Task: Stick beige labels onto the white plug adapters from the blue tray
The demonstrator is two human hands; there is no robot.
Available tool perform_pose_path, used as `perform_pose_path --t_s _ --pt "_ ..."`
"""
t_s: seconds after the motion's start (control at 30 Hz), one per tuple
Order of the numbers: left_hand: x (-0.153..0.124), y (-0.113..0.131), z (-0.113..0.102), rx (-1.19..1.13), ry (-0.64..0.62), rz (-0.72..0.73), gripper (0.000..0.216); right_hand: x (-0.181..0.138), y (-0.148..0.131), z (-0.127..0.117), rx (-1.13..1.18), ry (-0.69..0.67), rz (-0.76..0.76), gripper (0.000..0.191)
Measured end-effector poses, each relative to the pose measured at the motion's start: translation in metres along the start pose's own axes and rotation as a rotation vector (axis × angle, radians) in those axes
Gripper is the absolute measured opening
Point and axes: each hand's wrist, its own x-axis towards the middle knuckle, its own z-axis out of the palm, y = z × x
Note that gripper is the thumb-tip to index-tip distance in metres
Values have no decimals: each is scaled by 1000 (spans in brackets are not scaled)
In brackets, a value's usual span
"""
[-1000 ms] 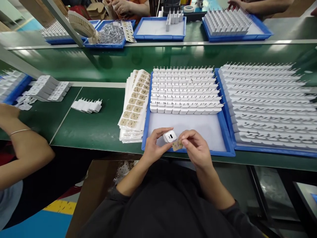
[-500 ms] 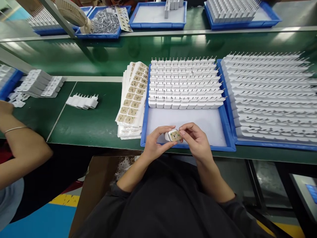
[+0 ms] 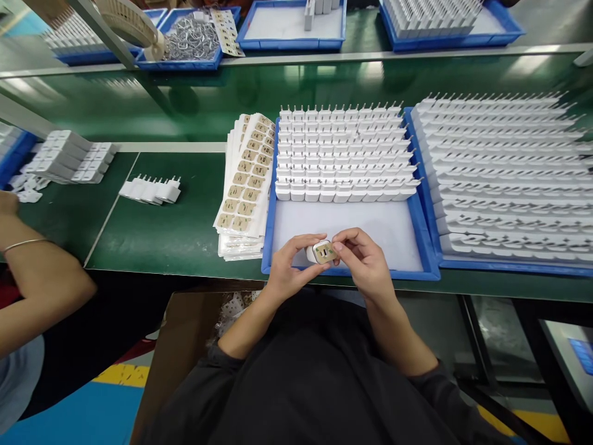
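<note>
My left hand (image 3: pixel 290 267) grips a white plug charger (image 3: pixel 311 254) between thumb and fingers, over the front of a blue-rimmed tray (image 3: pixel 269 238). A tan sticker (image 3: pixel 325 251) with a dark slot-shaped mark covers the charger's end face. Thumb and forefinger of my right hand (image 3: pixel 369 264) pinch the sticker's right edge. How far the sticker adheres I cannot tell. In the tray's rear part, chargers (image 3: pixel 347 154) stand in rows, metal pins upward. Sheets of tan stickers (image 3: pixel 244 179) lie stacked left of the tray.
A second blue tray (image 3: pixel 509 267) full of chargers adjoins on the right. Several chargers (image 3: pixel 151 190) lie on the green bench to the left. A co-worker's arm (image 3: pixel 44 272) rests at far left. More trays and a fan (image 3: pixel 130 23) occupy the raised shelf.
The view has shifted slightly. Both hands keep their hold on the charger and sticker, and the sticker's face now shows a little more squarely.
</note>
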Motion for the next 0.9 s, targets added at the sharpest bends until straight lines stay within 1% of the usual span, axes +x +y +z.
perform_pose_path --t_s 0.23,0.53,0.67,0.9 --pt "0 0 0 12 9 1 40 -1 3 1 35 21 5 24" --pt "-1 -1 0 16 -1 5 41 0 1 8 33 61 10 28" --pt "-2 -2 0 3 2 12 43 -1 2 8 7 67 -10 24" --pt "-2 -4 1 18 21 64 49 -4 1 9 -74 91 -47 14"
